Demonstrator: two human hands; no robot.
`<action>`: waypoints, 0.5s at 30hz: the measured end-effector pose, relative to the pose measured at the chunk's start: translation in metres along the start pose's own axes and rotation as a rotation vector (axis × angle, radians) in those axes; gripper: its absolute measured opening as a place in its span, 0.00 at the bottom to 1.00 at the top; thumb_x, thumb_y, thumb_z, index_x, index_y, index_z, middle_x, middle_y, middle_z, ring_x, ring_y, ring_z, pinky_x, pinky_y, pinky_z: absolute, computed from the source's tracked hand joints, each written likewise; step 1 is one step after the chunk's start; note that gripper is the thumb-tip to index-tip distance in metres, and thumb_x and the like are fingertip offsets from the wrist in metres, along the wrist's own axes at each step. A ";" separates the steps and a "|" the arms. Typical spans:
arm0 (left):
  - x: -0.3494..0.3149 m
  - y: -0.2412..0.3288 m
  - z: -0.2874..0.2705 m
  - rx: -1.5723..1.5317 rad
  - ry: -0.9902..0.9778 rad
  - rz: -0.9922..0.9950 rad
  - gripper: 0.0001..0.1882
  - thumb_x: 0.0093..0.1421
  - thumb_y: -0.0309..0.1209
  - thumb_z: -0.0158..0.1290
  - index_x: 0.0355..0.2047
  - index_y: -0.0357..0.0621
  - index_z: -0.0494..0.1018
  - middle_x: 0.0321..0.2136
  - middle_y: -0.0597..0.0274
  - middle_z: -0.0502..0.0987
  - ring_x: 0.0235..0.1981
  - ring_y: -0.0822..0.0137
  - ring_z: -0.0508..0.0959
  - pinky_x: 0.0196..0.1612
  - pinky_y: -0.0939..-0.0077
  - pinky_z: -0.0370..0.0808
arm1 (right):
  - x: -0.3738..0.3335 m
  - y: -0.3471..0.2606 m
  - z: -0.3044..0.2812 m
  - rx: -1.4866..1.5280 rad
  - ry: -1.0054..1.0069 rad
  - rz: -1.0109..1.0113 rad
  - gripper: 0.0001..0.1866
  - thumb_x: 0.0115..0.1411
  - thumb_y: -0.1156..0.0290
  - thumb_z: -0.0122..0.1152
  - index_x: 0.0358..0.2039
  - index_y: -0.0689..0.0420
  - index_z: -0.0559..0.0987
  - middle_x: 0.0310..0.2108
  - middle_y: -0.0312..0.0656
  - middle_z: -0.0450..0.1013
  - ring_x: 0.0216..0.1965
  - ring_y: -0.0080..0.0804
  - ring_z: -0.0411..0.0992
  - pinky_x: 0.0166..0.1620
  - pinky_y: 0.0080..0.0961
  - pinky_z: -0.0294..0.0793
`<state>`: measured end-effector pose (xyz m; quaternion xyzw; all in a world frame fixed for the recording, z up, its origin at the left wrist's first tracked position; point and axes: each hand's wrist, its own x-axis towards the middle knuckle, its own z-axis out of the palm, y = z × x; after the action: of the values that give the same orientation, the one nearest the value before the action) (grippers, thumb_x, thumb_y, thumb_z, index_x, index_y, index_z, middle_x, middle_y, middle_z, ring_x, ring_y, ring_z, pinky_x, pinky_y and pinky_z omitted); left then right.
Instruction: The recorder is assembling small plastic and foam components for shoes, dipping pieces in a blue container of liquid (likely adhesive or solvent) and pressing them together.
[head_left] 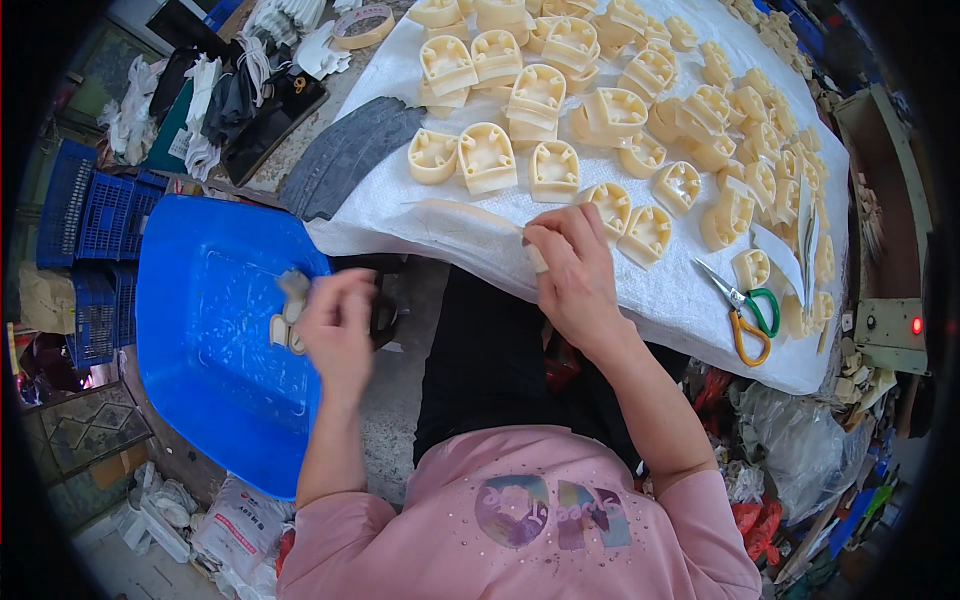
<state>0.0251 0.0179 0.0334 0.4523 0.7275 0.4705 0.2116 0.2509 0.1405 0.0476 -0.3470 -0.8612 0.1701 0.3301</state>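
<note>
My right hand (575, 275) is closed at the near edge of the white-covered table, pinching a small cream-coloured piece (536, 258). A thin pale strip (465, 211) lies just left of those fingers. Over the right side of a blue plastic tub (175, 300) is my left hand (340, 325), smeared by motion, so its grip cannot be made out. Close to its fingertips, small cream oval pieces (277, 330) rest in the tub, and a blurred greyish piece (293, 283) shows above them. Many cream moulded plastic parts, such as one (554, 171) with a rounded end, cover the table.
Scissors (740, 305) with green and orange handles lie at the table's right. A dark grey cloth (350, 155) sits at its left corner. Blue crates (95, 255) stand far left. A metal box (890, 330) with a red light is at right, above plastic bags (800, 440).
</note>
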 end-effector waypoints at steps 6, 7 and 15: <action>-0.016 0.071 0.081 -1.052 -0.558 -0.352 0.23 0.68 0.39 0.37 0.53 0.30 0.64 0.35 0.56 0.75 0.31 0.70 0.74 0.31 0.78 0.71 | -0.023 -0.014 -0.035 -0.155 0.067 -0.241 0.13 0.40 0.77 0.58 0.30 0.58 0.74 0.37 0.39 0.69 0.39 0.39 0.66 0.41 0.35 0.66; -0.014 0.079 0.088 -1.164 -0.527 -0.508 0.25 0.68 0.39 0.36 0.55 0.29 0.61 0.34 0.55 0.75 0.30 0.70 0.74 0.30 0.77 0.71 | -0.029 -0.012 -0.039 -0.127 0.053 -0.226 0.14 0.39 0.78 0.59 0.31 0.58 0.74 0.38 0.39 0.69 0.39 0.40 0.67 0.41 0.34 0.66; -0.007 0.083 0.117 -1.220 -0.562 -0.333 0.24 0.69 0.39 0.35 0.55 0.29 0.60 0.31 0.55 0.74 0.29 0.68 0.73 0.28 0.75 0.68 | -0.054 0.053 -0.081 -0.203 0.096 0.143 0.27 0.38 0.82 0.60 0.44 0.61 0.73 0.47 0.45 0.69 0.48 0.47 0.66 0.51 0.37 0.67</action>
<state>0.1526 0.0817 0.0507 0.2394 0.3100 0.6219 0.6781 0.3615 0.1450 0.0546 -0.4469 -0.8302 0.0883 0.3213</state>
